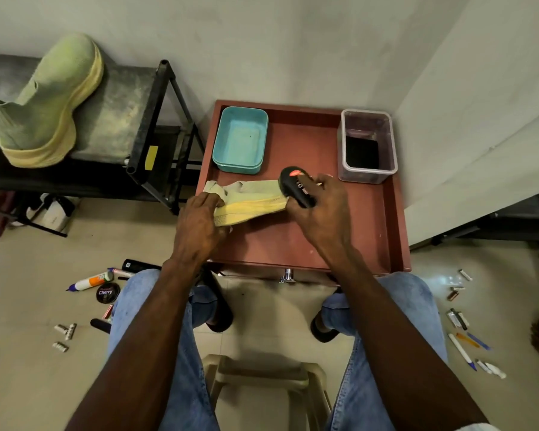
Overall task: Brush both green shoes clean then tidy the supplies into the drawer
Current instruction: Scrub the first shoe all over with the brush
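One green shoe (252, 197) with a yellow sole lies on its side on the red-brown cabinet top (355, 231). My left hand (199, 225) grips its heel end. My right hand (321, 209) holds a black brush (294, 183) with a red label against the shoe's toe. The second green shoe (49, 98) stands on the dark rack (150, 119) at the far left. The drawer handle (287, 275) shows below the cabinet's front edge, and the drawer looks closed.
A teal tub (240, 140) and a clear plastic box (367, 144) sit at the back of the cabinet top. On the floor lie a glue bottle (89, 282), a polish tin (108, 293) and small tubes and pens (462, 337). A plastic stool (262, 377) stands between my knees.
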